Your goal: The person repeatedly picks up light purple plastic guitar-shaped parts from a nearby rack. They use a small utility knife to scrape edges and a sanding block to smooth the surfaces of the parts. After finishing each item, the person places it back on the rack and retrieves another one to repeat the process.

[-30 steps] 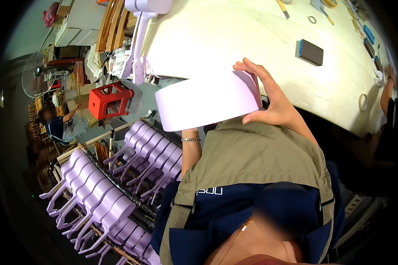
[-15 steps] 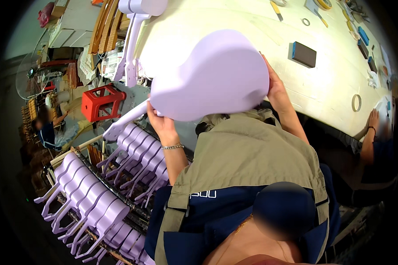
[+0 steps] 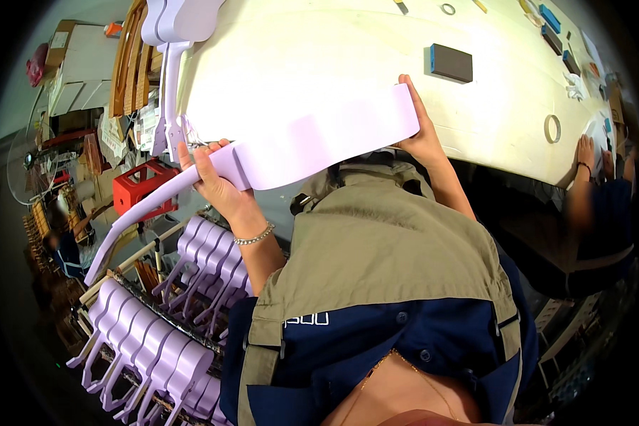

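A lilac ukulele (image 3: 326, 135), or small guitar without strings, is held edge-on over the table's near edge, its side facing up. Its neck points down to the left. My left hand (image 3: 224, 190) grips it where the neck meets the body, thumb on the near side and fingertips showing beyond. At the body's far right end my right hand (image 3: 420, 135) holds the rounded tail, fingers along its outer side. The face turned away from me is hidden.
A pale table (image 3: 490, 121) bears a dark sanding block (image 3: 451, 64) and a tape roll (image 3: 552, 129). More lilac instruments (image 3: 181, 21) lie at its left end. Racked instruments (image 3: 149, 326) stand lower left, near a red stool (image 3: 142, 188). A co-worker's hand (image 3: 584, 153) rests at right.
The ukulele has turned from its broad flat face to its side, its neck swinging lower left. My left hand has shifted onto the neck joint. The whole view has moved slightly.
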### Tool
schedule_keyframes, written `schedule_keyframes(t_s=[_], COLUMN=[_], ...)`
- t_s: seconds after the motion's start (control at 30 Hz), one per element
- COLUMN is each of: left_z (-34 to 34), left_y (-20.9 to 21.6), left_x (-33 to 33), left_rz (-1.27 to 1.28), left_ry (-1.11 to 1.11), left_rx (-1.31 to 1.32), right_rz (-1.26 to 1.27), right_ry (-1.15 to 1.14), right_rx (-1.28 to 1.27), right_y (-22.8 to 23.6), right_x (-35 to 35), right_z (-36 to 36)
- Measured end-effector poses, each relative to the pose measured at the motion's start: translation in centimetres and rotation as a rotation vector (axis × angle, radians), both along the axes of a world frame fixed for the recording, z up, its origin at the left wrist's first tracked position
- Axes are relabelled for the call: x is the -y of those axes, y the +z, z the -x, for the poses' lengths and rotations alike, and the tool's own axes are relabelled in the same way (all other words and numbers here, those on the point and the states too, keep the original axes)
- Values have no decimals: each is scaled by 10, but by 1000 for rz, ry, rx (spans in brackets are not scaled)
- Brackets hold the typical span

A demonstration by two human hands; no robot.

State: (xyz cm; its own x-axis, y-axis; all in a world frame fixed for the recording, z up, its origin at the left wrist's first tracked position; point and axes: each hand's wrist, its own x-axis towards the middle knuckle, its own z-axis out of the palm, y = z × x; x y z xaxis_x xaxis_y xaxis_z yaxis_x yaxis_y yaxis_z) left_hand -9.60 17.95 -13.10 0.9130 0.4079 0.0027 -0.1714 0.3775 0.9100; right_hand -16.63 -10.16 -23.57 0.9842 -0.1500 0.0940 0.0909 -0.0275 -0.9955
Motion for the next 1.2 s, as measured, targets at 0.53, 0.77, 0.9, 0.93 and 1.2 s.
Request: schedule_keyframes(t_s=[0.53, 0.77, 0.9, 0.93, 1.2], left_z=[-15, -20, -38, -44, -79], left_y=[35, 40, 44, 45, 13], left_x=[81, 101, 90, 87, 29], left_rz=[-351, -229, -377, -331, -102], left_ry=[-636, -802, -865, -887, -468], left_rx=[398, 377, 328, 317, -28], right_rz=[894, 400, 848, 1054, 237], right_ry=[-154, -55, -151, -187, -266], right_rx=[-38, 44, -23, -63, -205], right_y=[74, 83, 65, 56, -9], right_x=[0, 0, 9, 13, 35], right_z=[-1, -5, -2, 0, 26])
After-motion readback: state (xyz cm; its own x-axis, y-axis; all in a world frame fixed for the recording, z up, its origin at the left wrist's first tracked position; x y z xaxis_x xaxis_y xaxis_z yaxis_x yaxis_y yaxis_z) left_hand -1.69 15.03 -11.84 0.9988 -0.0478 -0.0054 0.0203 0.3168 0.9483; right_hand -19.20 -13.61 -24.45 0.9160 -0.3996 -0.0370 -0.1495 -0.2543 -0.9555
